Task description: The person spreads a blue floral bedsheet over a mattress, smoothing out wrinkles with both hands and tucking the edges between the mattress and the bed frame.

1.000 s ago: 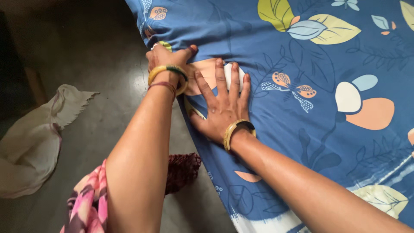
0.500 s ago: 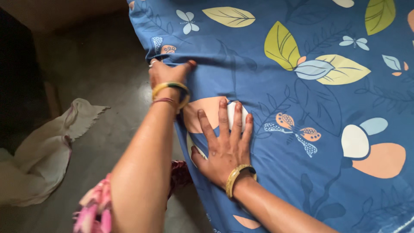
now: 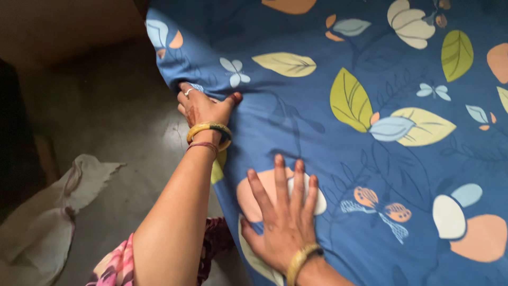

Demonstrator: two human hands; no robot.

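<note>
A blue bed sheet [image 3: 370,159] printed with leaves, butterflies and round shapes covers the bed and fills most of the view. My left hand [image 3: 203,108] grips the sheet's side edge where it hangs over the bed, thumb on top, and wears a ring and bangles. My right hand [image 3: 283,212] lies flat on top of the sheet near the same edge, fingers spread, with a yellow bangle at the wrist.
A pale crumpled cloth [image 3: 47,217] lies on the dark floor [image 3: 121,122] at the left. Pink patterned clothing [image 3: 116,265] shows at the bottom under my left arm. A dark piece of furniture [image 3: 18,127] stands at the far left.
The view has shifted further along the bed. My left hand has moved further up the sheet's edge, still gripping it. My right hand stays flat on the sheet.
</note>
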